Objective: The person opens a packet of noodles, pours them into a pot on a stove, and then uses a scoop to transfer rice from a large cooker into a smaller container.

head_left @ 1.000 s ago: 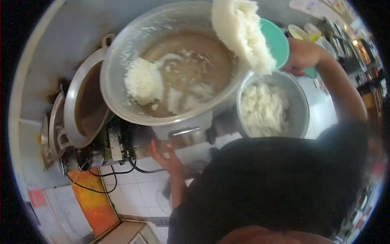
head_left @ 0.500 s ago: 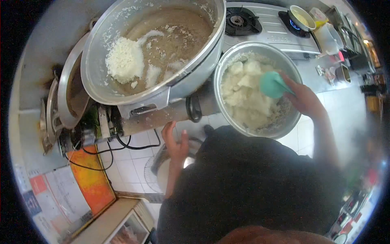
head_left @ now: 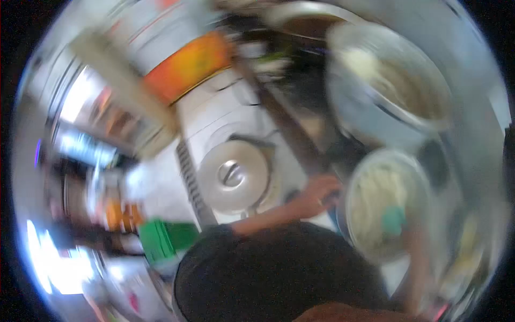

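Note:
A round metal basin (head_left: 425, 185) holds a white, lumpy mass like cooked rice (head_left: 378, 188). In it is a light green scoop (head_left: 394, 220), with my right hand (head_left: 414, 228) closed around its handle; motion smears the fingers. My left hand (head_left: 322, 192) is at the basin's left side, close to the rim. Blur hides whether it touches the rim and how its fingers are set. Beyond the basin stands a large metal pot (head_left: 357, 110), with a white clump (head_left: 360, 63) against its inner wall and a brownish bottom.
A round metal lid (head_left: 233, 185) with a loop handle covers a vessel low on the left. Farther left are a green container (head_left: 166, 241) and a glass-fronted cabinet (head_left: 115, 107). An orange panel (head_left: 188, 67) stands behind, and another wide metal pan (head_left: 316, 13) is at the top.
My view has swung left, bringing the lidded vessel and green container into sight. My left hand has moved from below the large pot to the basin's side. The scoop remains in my right hand.

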A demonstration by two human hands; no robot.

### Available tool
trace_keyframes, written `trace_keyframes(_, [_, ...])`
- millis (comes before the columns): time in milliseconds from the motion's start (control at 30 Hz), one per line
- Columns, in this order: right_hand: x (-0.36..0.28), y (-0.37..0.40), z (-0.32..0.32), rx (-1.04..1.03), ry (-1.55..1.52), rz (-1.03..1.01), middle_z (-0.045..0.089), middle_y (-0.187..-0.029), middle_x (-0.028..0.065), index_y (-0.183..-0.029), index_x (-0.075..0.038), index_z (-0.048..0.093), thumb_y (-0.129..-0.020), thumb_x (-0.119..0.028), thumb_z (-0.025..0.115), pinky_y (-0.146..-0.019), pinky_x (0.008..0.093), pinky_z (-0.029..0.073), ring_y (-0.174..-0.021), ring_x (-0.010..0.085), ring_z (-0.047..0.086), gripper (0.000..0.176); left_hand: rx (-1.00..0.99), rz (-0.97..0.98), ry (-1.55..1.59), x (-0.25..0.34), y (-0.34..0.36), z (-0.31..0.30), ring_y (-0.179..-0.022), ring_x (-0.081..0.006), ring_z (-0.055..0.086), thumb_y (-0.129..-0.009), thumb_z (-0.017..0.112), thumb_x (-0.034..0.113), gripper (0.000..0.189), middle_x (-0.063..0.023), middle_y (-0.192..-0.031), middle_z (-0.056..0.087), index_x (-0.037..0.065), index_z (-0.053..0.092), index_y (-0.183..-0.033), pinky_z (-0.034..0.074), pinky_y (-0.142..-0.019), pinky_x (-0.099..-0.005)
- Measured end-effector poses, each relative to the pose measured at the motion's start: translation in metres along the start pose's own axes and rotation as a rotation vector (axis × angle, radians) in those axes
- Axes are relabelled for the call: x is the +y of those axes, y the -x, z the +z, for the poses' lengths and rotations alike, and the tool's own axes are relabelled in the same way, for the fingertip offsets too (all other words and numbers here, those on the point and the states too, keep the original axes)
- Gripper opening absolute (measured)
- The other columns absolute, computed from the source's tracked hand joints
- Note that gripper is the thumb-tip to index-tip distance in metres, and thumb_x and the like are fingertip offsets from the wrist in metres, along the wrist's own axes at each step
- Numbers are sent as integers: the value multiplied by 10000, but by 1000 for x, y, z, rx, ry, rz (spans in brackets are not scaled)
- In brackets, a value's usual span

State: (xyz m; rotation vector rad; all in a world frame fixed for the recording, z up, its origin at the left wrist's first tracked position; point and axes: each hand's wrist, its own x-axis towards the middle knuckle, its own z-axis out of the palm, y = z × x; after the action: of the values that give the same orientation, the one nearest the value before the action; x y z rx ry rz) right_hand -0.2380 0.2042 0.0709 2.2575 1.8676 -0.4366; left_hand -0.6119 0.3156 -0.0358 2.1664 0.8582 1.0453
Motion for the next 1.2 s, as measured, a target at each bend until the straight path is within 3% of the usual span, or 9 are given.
trace_keyframes(133, [-74, 23, -50, 51, 172, -36, 660, -1153, 258, -1517, -108, 405, -933, -112, 572, -914, 516, 497, -1056, 439, 641, 607, -34, 63, -51, 40, 24, 22, -1292, -365, 456, -917, 649, 327, 497, -155, -1373, 495, 101, 532, -1344, 335, -1067, -512])
trace_keyframes(267, [15, 8, -49, 98, 152, -220, 656, -1194, 245, -1476, -108, 462, -922, -238, 630, -933, 513, 494, -1094, 445, 628, 593, -61, 92, -35, 74, 28, 23, -1363, -380, 388, -917, 647, 348, 608, -166, -1468, 418, 95, 447, -1432, 315, -1070, -543])
trace_keyframes(400, [-11, 4, -51, -104, 225, -103, 640, -1245, 233, -1412, -109, 540, -914, -357, 644, -981, 505, 475, -1146, 440, 606, 567, -86, 86, -197, 61, 54, 21, -1420, -382, 318, -924, 640, 375, 722, -159, -1571, 321, 100, 346, -1523, 293, -1077, -570])
trace_keyframes(567, [0, -18, 10, 279, 207, -437, 682, -1160, 215, -1354, -79, 589, -859, -419, 699, -924, 498, 510, -1084, 425, 645, 610, -262, -75, -303, 85, 53, 18, -1439, -377, 292, -942, 619, 396, 791, -117, -1651, 214, 114, 248, -1581, 270, -1092, -597])
trace_keyframes(633, [9, -35, 25, 241, 297, -480, 679, -1161, 223, -1355, -71, 590, -839, -439, 718, -929, 498, 512, -1091, 413, 646, 647, -326, -98, -324, 87, 52, 10, -1445, -372, 288, -950, 609, 400, 803, -97, -1666, 189, 114, 219, -1590, 272, -1088, -598])
trace_keyframes(767, [-19, 5, -45, 31, 189, -325, 679, -1167, 226, -1320, -66, 627, -836, -432, 726, -962, 476, 507, -1116, 395, 641, 615, -348, -69, -421, 84, 49, 8, -1402, -367, 346, -949, 614, 400, 830, -79, -1672, 177, 114, 185, -1600, 308, -1046, -581])
trace_keyframes(867, [0, -8, -53, 132, -17, -224, 656, -1159, 240, -1259, -25, 646, -856, -276, 683, -923, 484, 490, -1046, 413, 629, 476, -339, -62, -418, 78, 50, 15, -1361, -361, 392, -943, 623, 392, 853, -79, -1675, 166, 115, 162, -1605, 327, -1024, -575])
trace_keyframes(1000, [-5, -39, -2, 243, 192, -266, 665, -1211, 217, -1274, -68, 668, -822, -360, 730, -965, 449, 508, -1164, 356, 622, 541, -409, -123, -371, 86, 46, 8, -1326, -357, 429, -933, 644, 378, 890, -80, -1680, 141, 106, 132, -1608, 342, -1004, -560])
trace_keyframes(1200, [1, -33, -56, 49, 274, -328, 637, -1282, 197, -1386, -77, 578, -868, -308, 681, -997, 447, 486, -1165, 344, 622, 576, -435, -97, -430, 81, 47, 8, -1255, -333, 475, -917, 668, 377, 912, -96, -1679, 132, 93, 141, -1605, 354, -965, -535])
